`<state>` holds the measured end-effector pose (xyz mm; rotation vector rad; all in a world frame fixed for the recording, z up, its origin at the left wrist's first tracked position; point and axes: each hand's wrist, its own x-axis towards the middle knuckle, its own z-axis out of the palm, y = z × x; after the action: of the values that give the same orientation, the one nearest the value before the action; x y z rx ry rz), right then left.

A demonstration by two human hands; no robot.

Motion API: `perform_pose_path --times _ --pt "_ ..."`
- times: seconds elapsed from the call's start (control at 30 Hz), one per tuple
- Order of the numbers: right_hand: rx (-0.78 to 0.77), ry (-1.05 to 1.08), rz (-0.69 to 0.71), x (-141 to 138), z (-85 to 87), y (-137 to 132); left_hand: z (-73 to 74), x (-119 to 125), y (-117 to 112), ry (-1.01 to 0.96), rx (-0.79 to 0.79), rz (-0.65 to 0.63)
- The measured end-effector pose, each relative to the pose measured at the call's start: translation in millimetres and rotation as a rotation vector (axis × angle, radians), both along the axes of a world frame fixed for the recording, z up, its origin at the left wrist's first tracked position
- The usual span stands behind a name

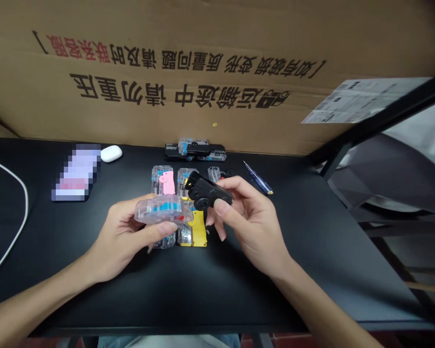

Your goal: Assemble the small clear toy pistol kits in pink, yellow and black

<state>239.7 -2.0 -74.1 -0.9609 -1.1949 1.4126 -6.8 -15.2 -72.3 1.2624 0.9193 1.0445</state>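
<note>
My left hand [125,227] is closed around a clear plastic toy part [163,210] with blue and red pieces showing inside. Between the thumb and fingers of my right hand [248,212] is a black plastic toy part [208,191] with a round disc on its side. The two parts are held close together; I cannot tell whether they touch. Beneath them on the desk lie clear toys, one with a pink part [168,183] and one with a yellow part [199,229]. My hands partly hide these, along with another clear piece [213,173].
Behind, a pile of clear and black toys [195,150] lies by a large cardboard box [203,29]. A screwdriver [258,178] rests to the right. On the left are a phone [78,174], a white earbud case [111,153] and a white cable [26,203] on the black desk [322,261].
</note>
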Motion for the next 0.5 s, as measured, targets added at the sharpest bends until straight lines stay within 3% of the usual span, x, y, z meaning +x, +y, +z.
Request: perform_pose_path --times 0.13,0.33,0.5 --pt "-0.015 -0.016 -0.024 1.1 -1.2 -0.8 5.1 2.1 2.1 0.097 0.166 0.113" --pt "-0.019 -0.054 -0.055 2.0 -3.1 0.5 4.5 7.9 1.1 -0.015 0.018 0.068" --pt "0.026 -0.12 -0.076 2.6 -6.9 0.6 -0.2 6.5 0.0 0.014 0.083 0.084"
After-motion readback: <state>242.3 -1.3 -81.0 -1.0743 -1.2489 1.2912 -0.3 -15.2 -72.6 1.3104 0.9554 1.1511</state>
